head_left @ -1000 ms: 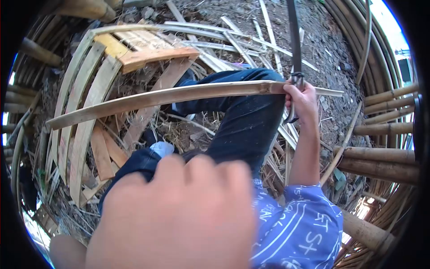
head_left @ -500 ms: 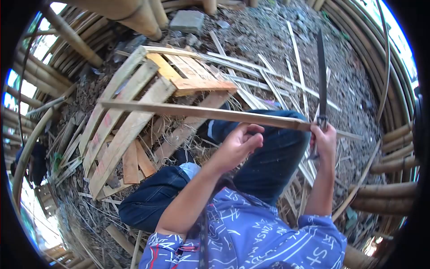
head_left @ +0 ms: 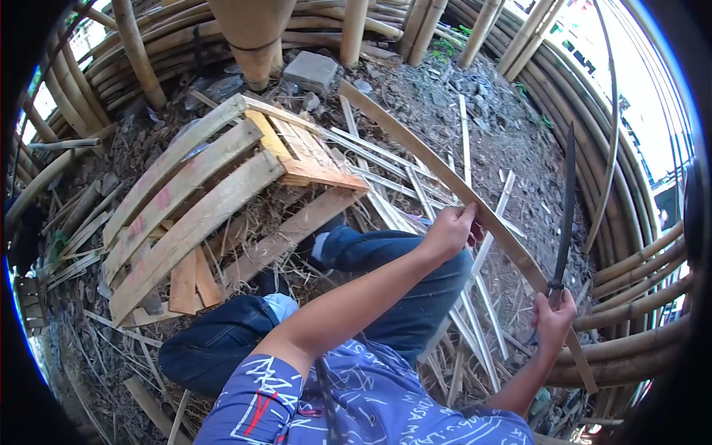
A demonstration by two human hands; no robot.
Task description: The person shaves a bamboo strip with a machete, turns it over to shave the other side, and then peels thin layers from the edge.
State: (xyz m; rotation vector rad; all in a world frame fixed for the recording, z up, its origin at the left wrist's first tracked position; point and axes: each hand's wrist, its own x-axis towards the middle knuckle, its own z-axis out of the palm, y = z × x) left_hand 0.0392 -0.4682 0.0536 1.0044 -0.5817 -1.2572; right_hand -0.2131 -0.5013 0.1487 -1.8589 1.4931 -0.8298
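A long flat bamboo strip runs slantwise from the upper middle down to the lower right. My left hand is closed on it partway along, fingers wrapped over its lower edge. Lower down, my right hand grips a long dark-bladed machete, its blade pointing up and away from me. The strip crosses at the base of this blade, against or very close to my right hand, and its end sticks out beyond. My right fingers hide most of the machete's handle.
A slatted wooden crate lies tilted on the ground at left. Thin split strips are scattered over the dirt, with more beside my bent knee. A grey block sits near a thick bamboo post. Stacked bamboo poles line the right.
The strip has swung from nearly level to a steep slant, its far end now upper middle. My left hand has moved right and closed on it. The right hand and machete moved lower right.
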